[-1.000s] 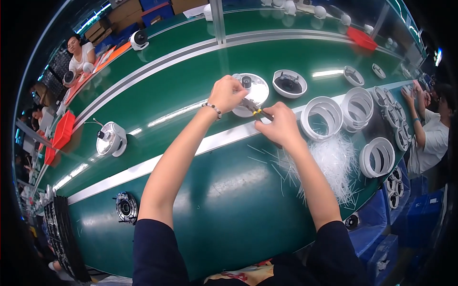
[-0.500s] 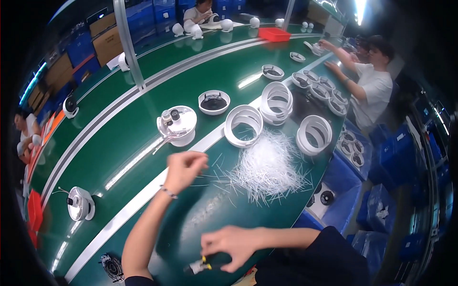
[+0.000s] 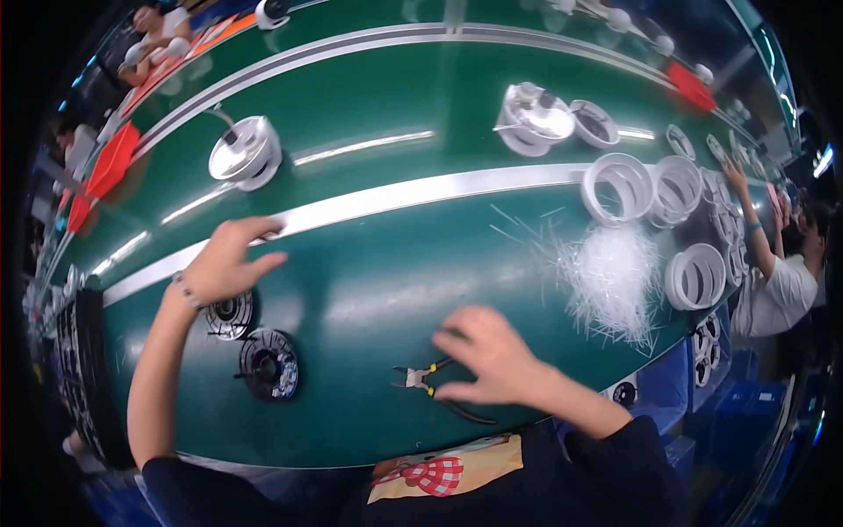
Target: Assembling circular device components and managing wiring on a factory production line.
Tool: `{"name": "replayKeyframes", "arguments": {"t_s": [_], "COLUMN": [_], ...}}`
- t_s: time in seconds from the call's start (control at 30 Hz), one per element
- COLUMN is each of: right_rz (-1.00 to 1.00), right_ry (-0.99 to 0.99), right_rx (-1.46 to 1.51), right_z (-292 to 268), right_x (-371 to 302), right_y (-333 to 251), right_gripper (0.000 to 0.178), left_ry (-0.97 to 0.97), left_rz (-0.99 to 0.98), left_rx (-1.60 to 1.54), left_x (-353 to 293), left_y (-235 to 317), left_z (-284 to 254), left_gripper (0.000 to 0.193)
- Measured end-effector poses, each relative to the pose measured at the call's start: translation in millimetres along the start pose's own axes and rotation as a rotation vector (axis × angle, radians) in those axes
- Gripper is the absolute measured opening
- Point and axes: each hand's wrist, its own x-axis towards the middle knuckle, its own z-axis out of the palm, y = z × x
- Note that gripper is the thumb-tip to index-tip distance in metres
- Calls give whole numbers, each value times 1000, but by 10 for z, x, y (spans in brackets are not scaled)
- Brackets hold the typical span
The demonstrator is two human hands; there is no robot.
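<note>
My left hand hovers with thumb and fingers apart above the left part of the table, holding nothing visible. Beneath and just below it lie two round black parts: one partly covered by the hand, the other showing a small blue circuit board. My right hand is spread over a pair of wire cutters, its thumb at the handles. The cutters have black and yellow handles, and their jaws are apart. To the right is a heap of thin white plastic strips.
White rings stand stacked behind the strips, with another ring stack at right. White housings with wires sit across the metal strip. A dark stack is at far left. A co-worker works at right.
The view has turned left. My left hand has moved from beside the strips to over the black parts, its fingers now apart. My right hand stays over the cutters.
</note>
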Motion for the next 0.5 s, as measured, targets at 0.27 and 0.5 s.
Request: {"name": "replayKeyframes", "arguments": {"t_s": [0.27,0.5], "right_rz": [343,803], "right_ry": [396,466], "right_rx": [-547,-993], "right_z": [-558,-1947], "right_x": [495,-378], "right_y": [1161,2416], "right_gripper": [28,44], "left_ry": [-90,302], "left_rz": [-376,-369], "left_rx": [71,103], "left_x": [-1496,-1514], "left_y": [-984,-1330], "left_z": [184,258], "left_gripper": [60,66]}}
